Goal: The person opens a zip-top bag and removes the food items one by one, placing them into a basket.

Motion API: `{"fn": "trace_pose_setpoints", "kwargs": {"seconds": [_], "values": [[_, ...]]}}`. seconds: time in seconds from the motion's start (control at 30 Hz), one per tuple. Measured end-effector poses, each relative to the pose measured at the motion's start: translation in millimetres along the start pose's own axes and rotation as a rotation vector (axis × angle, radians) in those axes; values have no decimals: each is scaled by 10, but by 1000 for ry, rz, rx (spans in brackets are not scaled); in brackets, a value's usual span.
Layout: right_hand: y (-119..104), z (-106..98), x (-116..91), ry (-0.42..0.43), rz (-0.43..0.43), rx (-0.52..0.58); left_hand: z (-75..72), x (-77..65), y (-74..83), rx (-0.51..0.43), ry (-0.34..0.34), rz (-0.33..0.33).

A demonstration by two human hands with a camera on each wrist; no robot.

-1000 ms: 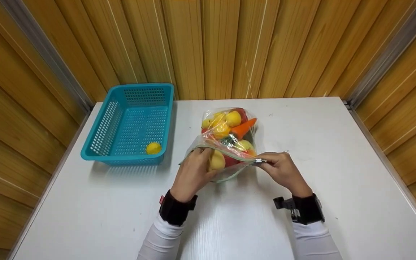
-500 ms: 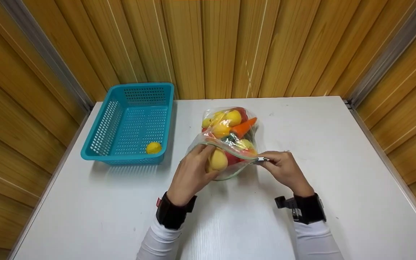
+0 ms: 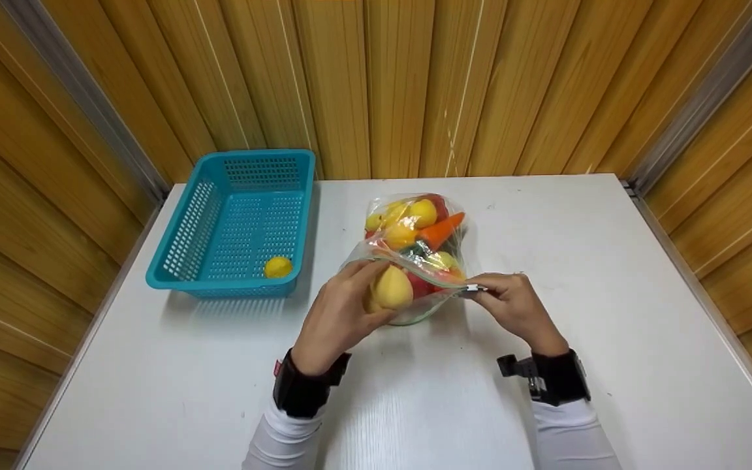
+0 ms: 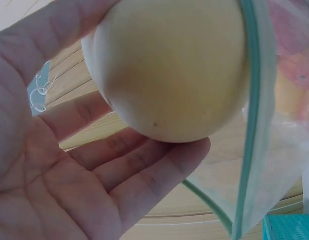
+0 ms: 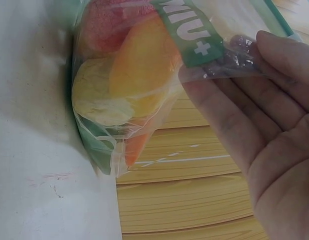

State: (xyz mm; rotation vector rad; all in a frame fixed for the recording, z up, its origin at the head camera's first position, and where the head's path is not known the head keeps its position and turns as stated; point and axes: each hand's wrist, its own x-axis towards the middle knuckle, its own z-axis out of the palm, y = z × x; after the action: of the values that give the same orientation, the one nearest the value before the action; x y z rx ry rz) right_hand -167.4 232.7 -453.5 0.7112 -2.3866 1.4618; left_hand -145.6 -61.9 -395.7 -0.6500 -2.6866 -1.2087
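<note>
A clear zip bag (image 3: 415,316) with a green-edged mouth lies in the middle of the table, full of fruit and vegetables. Inside it an orange carrot (image 3: 442,230), yellow pieces and red pieces show through the film. At the mouth's left side my left hand (image 3: 340,310) holds a pale yellow round fruit (image 4: 169,70), thumb on one side and fingers on the other. My right hand (image 3: 510,301) pinches the bag's right corner by the white zip slider (image 3: 474,288). In the right wrist view, film with a green printed label (image 5: 192,35) runs between thumb and fingers.
A blue-green plastic basket (image 3: 219,285) stands at the back left of the white table (image 3: 611,294). One yellow lemon (image 3: 278,267) lies in its near right corner. Wood-patterned panels (image 3: 395,91) rise behind the table and along both sides.
My left hand has shifted slightly left and toward me, its fingers spreading further round the pale yellow fruit, which shows more in the bag mouth. My right hand stays nearly still at the corner.
</note>
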Motion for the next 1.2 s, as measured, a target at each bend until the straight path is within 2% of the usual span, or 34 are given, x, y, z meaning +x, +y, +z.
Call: {"fn": "trace_pose_setpoints", "kwargs": {"seconds": [0.27,0.47,0.7,1.07,1.2], "values": [[-7,-5,0,1,-7,-16,-163,-13,-95,-46,15,60],[-1,-10,-5,8,-15,-27,-283,-23,-183,-95,45,54],[9,-2,1,17,-38,-37,-352,-33,-237,-149,81,35],[4,-3,7,14,-37,-27,-417,-28,-317,-298,203,48],[5,-6,5,8,-29,-22,-425,-14,-361,-317,265,51]]}}
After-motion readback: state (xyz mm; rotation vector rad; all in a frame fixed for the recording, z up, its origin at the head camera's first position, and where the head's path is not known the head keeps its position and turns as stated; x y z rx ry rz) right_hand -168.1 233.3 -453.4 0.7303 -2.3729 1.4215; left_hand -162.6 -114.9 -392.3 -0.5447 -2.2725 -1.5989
